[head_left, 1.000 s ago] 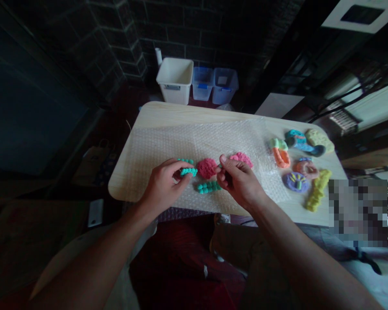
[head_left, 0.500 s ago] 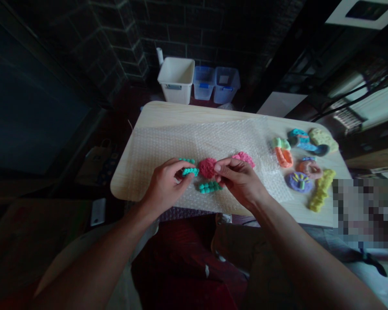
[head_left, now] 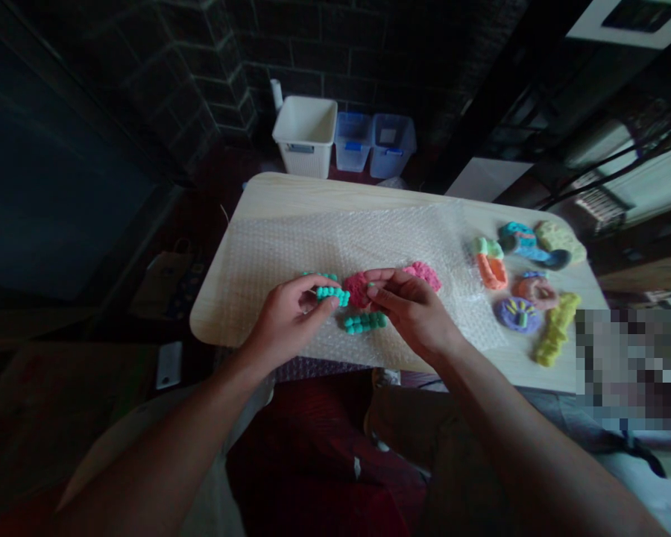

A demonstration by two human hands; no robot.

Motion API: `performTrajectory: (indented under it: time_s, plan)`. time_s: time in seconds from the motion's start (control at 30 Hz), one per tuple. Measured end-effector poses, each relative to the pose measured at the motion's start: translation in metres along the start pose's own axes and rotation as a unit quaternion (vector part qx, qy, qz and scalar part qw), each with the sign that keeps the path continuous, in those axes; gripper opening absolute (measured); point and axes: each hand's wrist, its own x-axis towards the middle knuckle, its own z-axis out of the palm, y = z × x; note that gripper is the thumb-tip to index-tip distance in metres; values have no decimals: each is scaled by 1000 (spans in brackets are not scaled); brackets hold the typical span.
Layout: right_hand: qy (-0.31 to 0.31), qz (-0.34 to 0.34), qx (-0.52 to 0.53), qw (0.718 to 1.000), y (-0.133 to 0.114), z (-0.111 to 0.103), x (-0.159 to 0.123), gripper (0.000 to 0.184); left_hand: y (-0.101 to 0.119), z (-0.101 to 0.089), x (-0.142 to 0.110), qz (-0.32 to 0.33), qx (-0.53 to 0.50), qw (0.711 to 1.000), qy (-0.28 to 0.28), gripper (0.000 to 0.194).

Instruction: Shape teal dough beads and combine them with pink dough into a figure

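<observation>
Between the thumb and fingers of my left hand (head_left: 291, 309) is a bumpy turquoise-green clay strip (head_left: 333, 296), held above the bubble wrap (head_left: 279, 246). My right hand (head_left: 405, 302) pinches a small green clay ball (head_left: 371, 285) at its fingertips, a short way right of the strip. Behind the fingers lies a crimson clay lump (head_left: 354, 289), partly hidden. A second green beaded strip (head_left: 364, 322) rests on the wrap just below, and another green strip (head_left: 320, 275) shows behind my left hand. A pink bumpy clay piece (head_left: 423, 275) lies beyond my right hand.
Several coloured clay pieces sit on the right of the table (head_left: 363, 190), among them an orange-and-green one (head_left: 490, 270), a purple disc (head_left: 517, 315) and a yellow strip (head_left: 558, 328). Beyond the far edge stand a white bin (head_left: 305, 134) and blue-tinted plastic boxes (head_left: 391, 145).
My right hand has shifted slightly left toward the strip, and the small green ball now shows at its fingertips. My left hand keeps its hold on the strip. The view has shifted a little.
</observation>
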Motion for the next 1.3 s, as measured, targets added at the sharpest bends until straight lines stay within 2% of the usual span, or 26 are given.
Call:
performTrajectory:
  time_s: [0.1, 0.23, 0.33, 0.43, 0.6, 0.77, 1.0, 1.13, 1.3]
  plan:
    - [1, -6, 10, 1000, -2, 2, -2, 30, 3, 2, 1, -43, -82, 996, -18, 19]
    - [2, -17, 10, 1000, -7, 6, -5, 21, 11, 2, 0, -77, -129, 988, -18, 22]
    - [10, 21, 24, 999, -10, 7, -7, 33, 13, 3, -2, -95, -146, 985, -9, 23]
    - [-1, 51, 32, 998, -11, 5, -7, 38, 13, 3, -4, -92, -153, 984, -4, 23]
    - [-47, 23, 66, 996, -8, 2, -6, 24, 15, 3, -9, -81, -152, 985, -18, 20]
    - [-33, 26, 65, 997, -11, 2, -5, 30, 16, 4, -9, -87, -154, 984, -21, 24]
    - [-25, -27, -13, 999, -9, -1, -6, 20, 12, 4, -8, -81, -154, 985, -15, 27]
    - [-35, -53, -62, 996, -4, 1, -7, 24, 11, 7, -8, -76, -159, 984, -20, 27]
    - [-39, -116, -103, 987, 0, 6, -8, 16, 8, 10, -8, -74, -172, 982, -17, 34]
